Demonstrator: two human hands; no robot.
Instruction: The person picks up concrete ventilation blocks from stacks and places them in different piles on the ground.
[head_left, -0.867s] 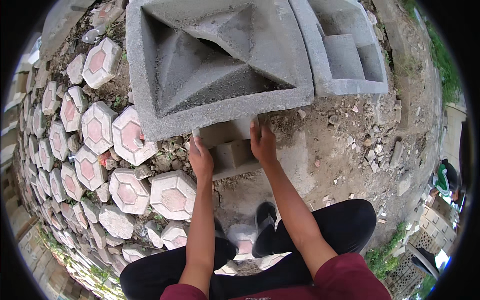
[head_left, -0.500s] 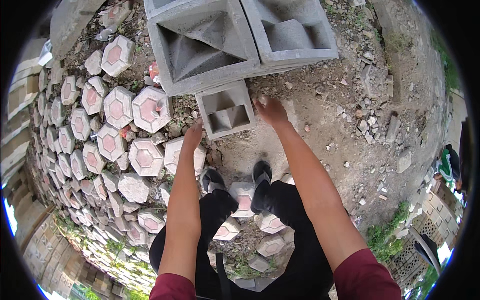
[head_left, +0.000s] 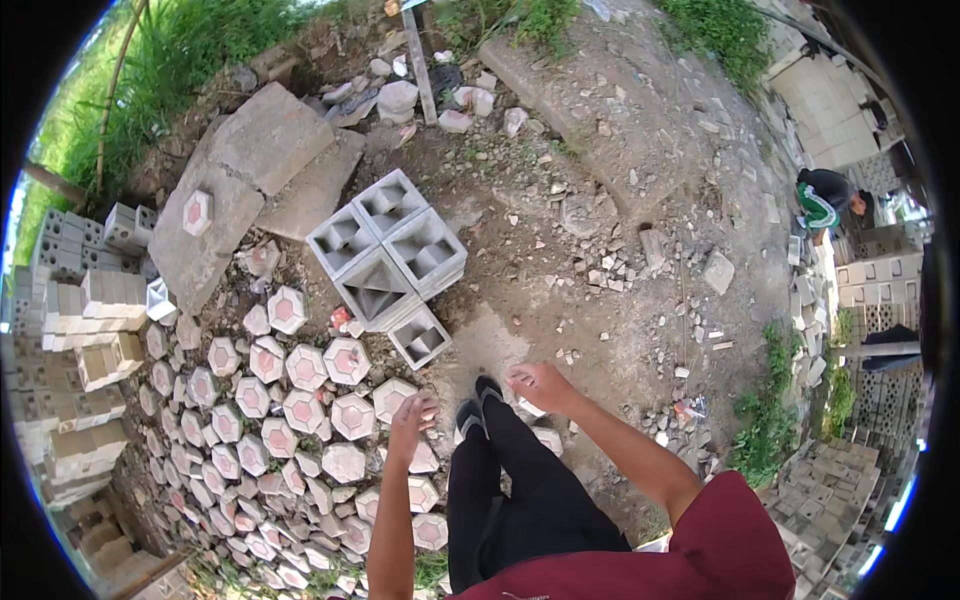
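Observation:
A grey concrete block [head_left: 421, 340] with a wedge-shaped hollow rests on the ground, against the near corner of a stack of similar concrete blocks [head_left: 380, 238]. My left hand [head_left: 411, 418] is in the air nearer me than that block, over the hexagonal pavers, holding nothing, its fingers loosely bent and apart. Off to the block's right and nearer me, my right hand [head_left: 534, 383] hovers above bare dirt, also free of any object, with fingers half curled but spread. Neither hand touches the blocks.
Hexagonal pavers [head_left: 305, 367] with reddish centres cover the ground to the left. Broken concrete slabs [head_left: 262, 135] lie beyond the stack. Rubble [head_left: 608, 276] is scattered over the dirt at right. A person [head_left: 826, 196] bends down at far right. Piled blocks [head_left: 85, 325] stand along the left.
Both my hands have drawn back from the sides of the near block, toward my body. My view has risen and widened, and my feet are now close together.

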